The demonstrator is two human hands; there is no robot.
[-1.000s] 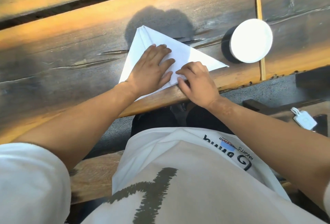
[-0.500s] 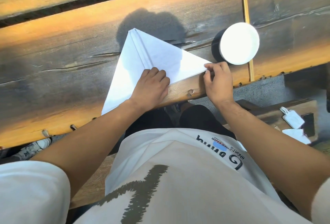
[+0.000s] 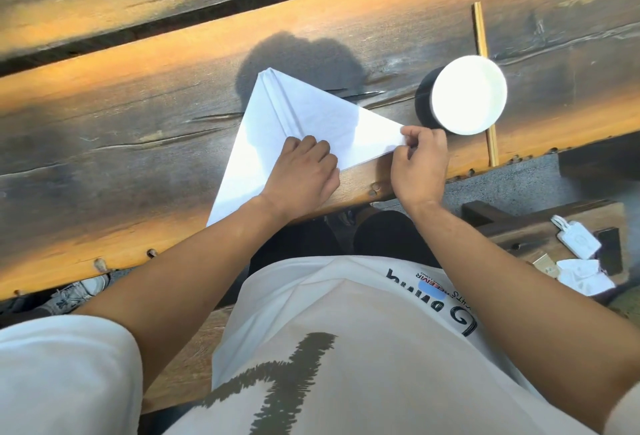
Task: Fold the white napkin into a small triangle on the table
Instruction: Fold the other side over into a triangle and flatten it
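Note:
The white napkin (image 3: pixel 304 116) lies on the wooden table (image 3: pixel 121 129) as a large triangle, its apex pointing away from me and a crease running down from the apex. My left hand (image 3: pixel 303 175) rests with curled fingers on the napkin's near edge and presses it down. My right hand (image 3: pixel 420 161) pinches the napkin's right corner between thumb and fingers. The napkin's lower left corner reaches toward the table's near edge, partly hidden by my left forearm.
A round white-topped black container (image 3: pixel 467 95) stands just right of the napkin, close to my right hand. A chopstick (image 3: pixel 485 81) lies beside it. A bench (image 3: pixel 540 226) at lower right holds a white tag and crumpled paper. A shoe shows under the table at the left.
My right hand slid from the napkin's middle out to its right corner and pinched it. My left hand shifted toward the near edge and curled. The view shifted slightly.

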